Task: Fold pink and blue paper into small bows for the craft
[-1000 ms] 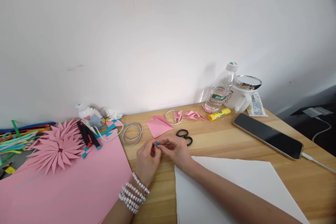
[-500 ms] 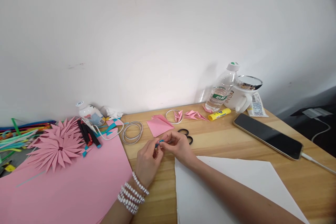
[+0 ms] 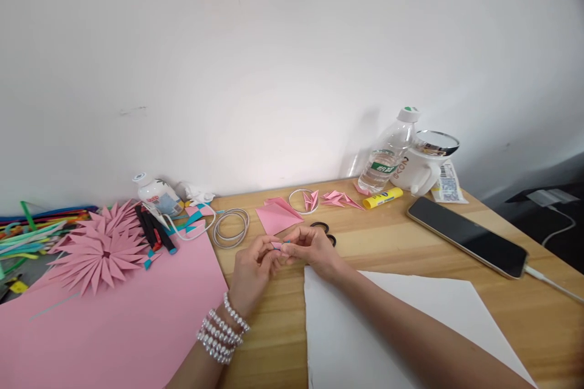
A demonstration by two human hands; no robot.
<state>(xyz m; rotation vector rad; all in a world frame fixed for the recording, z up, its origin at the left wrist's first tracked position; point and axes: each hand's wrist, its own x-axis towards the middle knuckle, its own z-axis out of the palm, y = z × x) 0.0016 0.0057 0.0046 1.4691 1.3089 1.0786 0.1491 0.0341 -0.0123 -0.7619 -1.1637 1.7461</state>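
Between my fingertips is a small folded piece of pink and blue paper, mostly covered by the fingers. My left hand, with strings of pearl-like beads at its wrist, pinches the paper from the left. From the right, my right hand pinches it too, thumb against forefinger. Black-handled scissors lie just behind the right hand, their blades hidden. Beyond the fingers rests a stack of pink paper squares. A white sheet lies under the right forearm.
Pink folded-paper flowers and markers lie on pink card at left. Behind are a coiled cable and folded pink pieces. A glue stick, water bottle, mug and phone occupy the right.
Both hands have turned the paper piece slightly, and a pink face now shows beside the blue. My left wrist has shifted a little left.
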